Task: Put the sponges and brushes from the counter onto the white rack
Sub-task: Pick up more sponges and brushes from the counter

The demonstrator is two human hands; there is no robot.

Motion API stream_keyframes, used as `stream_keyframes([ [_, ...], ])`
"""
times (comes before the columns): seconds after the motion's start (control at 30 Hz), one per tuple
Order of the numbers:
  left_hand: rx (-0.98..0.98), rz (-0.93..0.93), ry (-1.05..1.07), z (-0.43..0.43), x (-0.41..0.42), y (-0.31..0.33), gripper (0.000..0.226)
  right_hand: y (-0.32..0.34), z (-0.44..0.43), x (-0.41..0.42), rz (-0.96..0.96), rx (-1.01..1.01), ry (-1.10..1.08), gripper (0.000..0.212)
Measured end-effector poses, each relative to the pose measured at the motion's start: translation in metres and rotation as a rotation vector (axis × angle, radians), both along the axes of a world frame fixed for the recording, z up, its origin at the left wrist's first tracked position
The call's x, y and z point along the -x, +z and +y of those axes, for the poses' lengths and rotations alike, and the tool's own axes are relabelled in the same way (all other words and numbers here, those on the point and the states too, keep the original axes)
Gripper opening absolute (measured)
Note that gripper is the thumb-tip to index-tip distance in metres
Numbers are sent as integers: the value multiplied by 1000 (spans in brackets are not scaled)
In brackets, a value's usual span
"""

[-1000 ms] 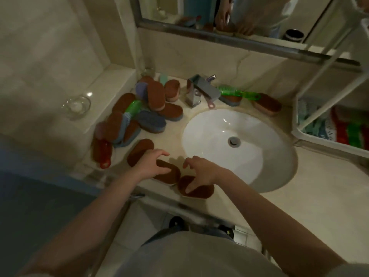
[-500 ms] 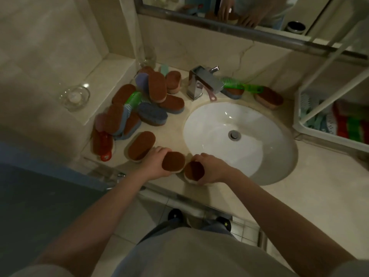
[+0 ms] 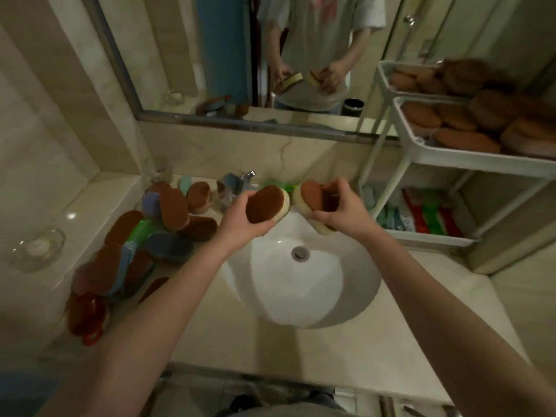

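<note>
Left hand [image 3: 240,225] grips a sponge [image 3: 266,204], right hand [image 3: 338,213] a second sponge [image 3: 310,194], over the sink [image 3: 301,296] — the rack [image 3: 469,162] lies rightward and higher, right hand nearer.

You're facing a beige marble counter [image 3: 346,356] w/ 1 white oval sink [image 3: 301,296], chrome faucet [image 3: 231,185] behind it, framed mirror [image 3: 180,55] above; beige tiled walls [image 3: 45,130], dim light.

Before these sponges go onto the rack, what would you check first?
1. Left hand grips brown-topped sponge: ok.
2. Right hand grips second sponge: ok; another behind it, cannot tell.
3. Way to the white rack on the right is open: ok.
4. Free room in the top tray, already piled with sponges: cannot tell.
5. Counter cleared: not ok, a sponge pile lies left of the sink.
</note>
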State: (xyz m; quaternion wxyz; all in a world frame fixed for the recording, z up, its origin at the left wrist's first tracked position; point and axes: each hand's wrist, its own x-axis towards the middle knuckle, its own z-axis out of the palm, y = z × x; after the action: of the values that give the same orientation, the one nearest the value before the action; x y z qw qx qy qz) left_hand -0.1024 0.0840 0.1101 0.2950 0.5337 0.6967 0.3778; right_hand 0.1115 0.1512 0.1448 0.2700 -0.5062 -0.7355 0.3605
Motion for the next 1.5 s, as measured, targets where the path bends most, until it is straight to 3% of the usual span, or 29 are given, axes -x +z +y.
stream_keyframes([
  [0.27, -231, -50, -104, 91, -85, 83, 61, 87, 46, -77, 230, -199, -177, 50],
  [0.53, -174, -72, -85, 160, -168, 139, 58, 127, 108, -143, 210, -320, -420, 43],
  [0.87, -145, -271, 34, 223, -207, 147, 76, 130, 207, -168, -244, -304, -654, 63],
  [1.0, -95, -379, 54, 238, -209, 143, 69, 126, 217, -163, -458, -247, -664, 68],
  [1.13, -31, -484, 69, 248, -214, 141, 49, 118, 218, -156, -585, -270, -703, 74],
  [1.27, 27, -528, 68, 261, -222, 147, 42, 122, 211, -159, -640, -336, -702, 59],
  [1.4, 84, -532, 28, 274, -238, 152, 57, 114, 191, -175, -458, -511, -612, 31],
  [1.5, 63, -454, 47, 278, -253, 155, 58, 105, 182, -184, -349, -507, -515, 25],
])
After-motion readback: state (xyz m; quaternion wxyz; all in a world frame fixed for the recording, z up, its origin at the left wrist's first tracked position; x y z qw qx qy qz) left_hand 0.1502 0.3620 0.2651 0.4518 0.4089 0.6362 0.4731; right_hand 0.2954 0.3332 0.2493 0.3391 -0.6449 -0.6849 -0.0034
